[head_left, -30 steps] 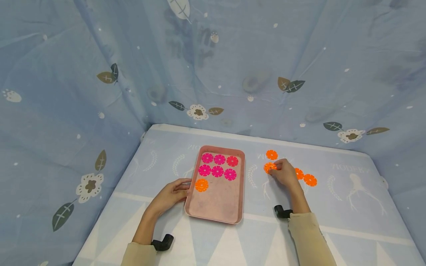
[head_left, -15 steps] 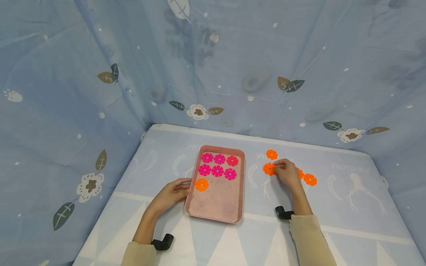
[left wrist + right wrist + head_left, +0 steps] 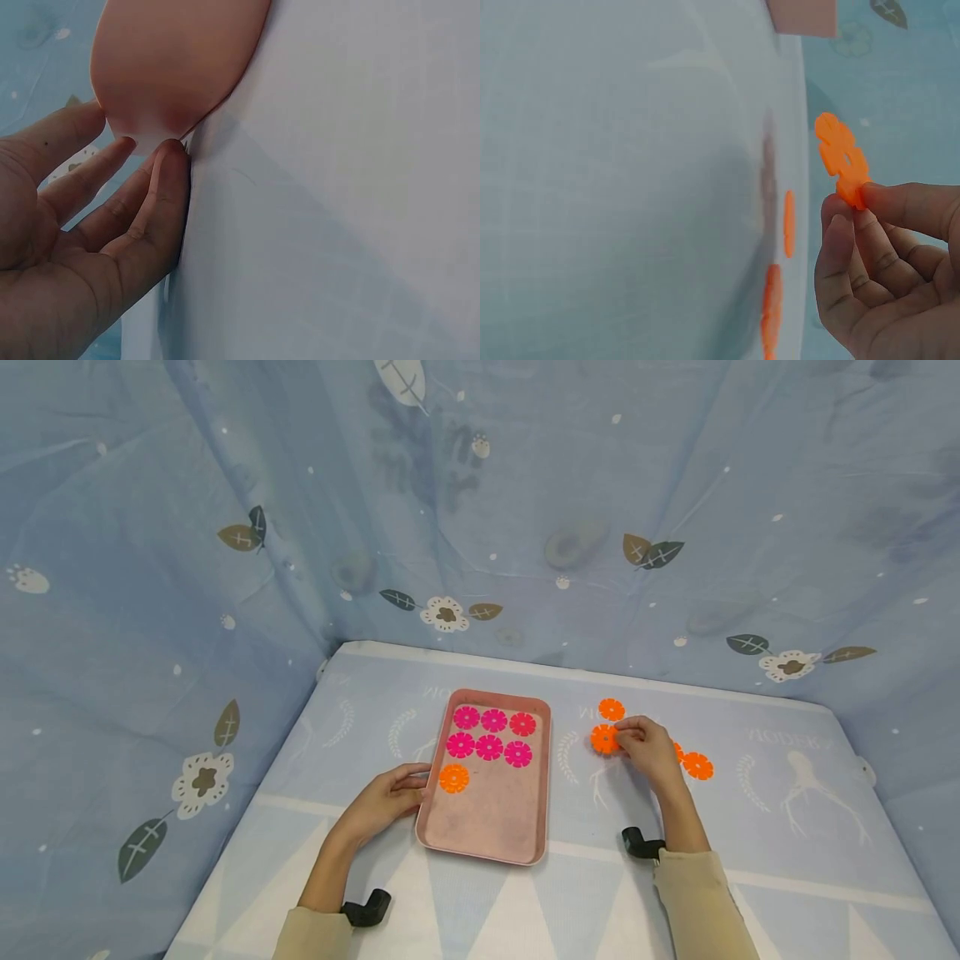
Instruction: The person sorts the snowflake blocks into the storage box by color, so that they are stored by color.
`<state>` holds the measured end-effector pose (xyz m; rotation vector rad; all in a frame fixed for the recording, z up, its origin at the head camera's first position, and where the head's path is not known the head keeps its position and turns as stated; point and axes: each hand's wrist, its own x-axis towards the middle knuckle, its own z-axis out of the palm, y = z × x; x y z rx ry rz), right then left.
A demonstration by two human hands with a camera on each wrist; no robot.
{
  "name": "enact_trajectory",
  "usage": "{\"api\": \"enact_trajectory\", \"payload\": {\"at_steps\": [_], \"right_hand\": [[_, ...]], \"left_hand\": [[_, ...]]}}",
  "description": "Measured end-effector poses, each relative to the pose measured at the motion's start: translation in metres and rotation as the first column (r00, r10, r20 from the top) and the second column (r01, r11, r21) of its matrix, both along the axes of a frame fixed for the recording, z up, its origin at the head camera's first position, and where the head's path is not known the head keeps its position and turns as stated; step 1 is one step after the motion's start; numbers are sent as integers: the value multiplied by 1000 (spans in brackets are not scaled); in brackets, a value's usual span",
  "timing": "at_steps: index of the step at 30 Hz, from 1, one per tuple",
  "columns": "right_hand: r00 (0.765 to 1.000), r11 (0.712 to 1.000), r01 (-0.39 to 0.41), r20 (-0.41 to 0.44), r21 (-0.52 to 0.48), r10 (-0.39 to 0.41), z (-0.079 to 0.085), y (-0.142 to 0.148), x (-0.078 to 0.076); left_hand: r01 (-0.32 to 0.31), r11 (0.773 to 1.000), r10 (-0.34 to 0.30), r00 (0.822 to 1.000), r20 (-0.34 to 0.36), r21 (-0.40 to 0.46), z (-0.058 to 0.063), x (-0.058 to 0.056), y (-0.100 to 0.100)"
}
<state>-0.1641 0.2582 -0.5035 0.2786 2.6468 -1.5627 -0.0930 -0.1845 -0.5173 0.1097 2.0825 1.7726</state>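
My right hand (image 3: pixel 648 752) pinches an orange notched snowflake disc (image 3: pixel 841 157) by its edge between thumb and fingers. In the right wrist view the disc is raised above the tabletop, tilted, with a shadow beneath. Just behind it in the head view lies another orange disc (image 3: pixel 611 709). My left hand (image 3: pixel 381 802) touches the left wall of a pink tray (image 3: pixel 480 852) with extended fingertips (image 3: pixel 174 150). Inside the tray, several pink and red discs (image 3: pixel 490 747) lie in two rows, with one orange disc (image 3: pixel 453 778) below them at the left.
Two more orange discs, the outer disc (image 3: pixel 698 766) and one partly hidden by my right hand, lie to the right. Patterned cloth (image 3: pixel 787 852) covers the table. A blue printed curtain (image 3: pixel 525 527) hangs behind and along the sides.
My right hand has brought the pinched orange disc up off the table and turned its face to the camera. The left hand and tray stay in place.
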Motion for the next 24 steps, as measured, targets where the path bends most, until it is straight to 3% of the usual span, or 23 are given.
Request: {"api": "enact_trajectory", "payload": {"at_steps": [11, 24], "right_hand": [[999, 998, -33, -40, -55, 30, 22, -14, 8], [987, 988, -137, -92, -74, 130, 40, -43, 17]], "left_hand": [[4, 1000, -4, 1000, -1, 14, 3, 2, 0], [11, 1000, -11, 1000, 4, 19, 1, 2, 0]]}}
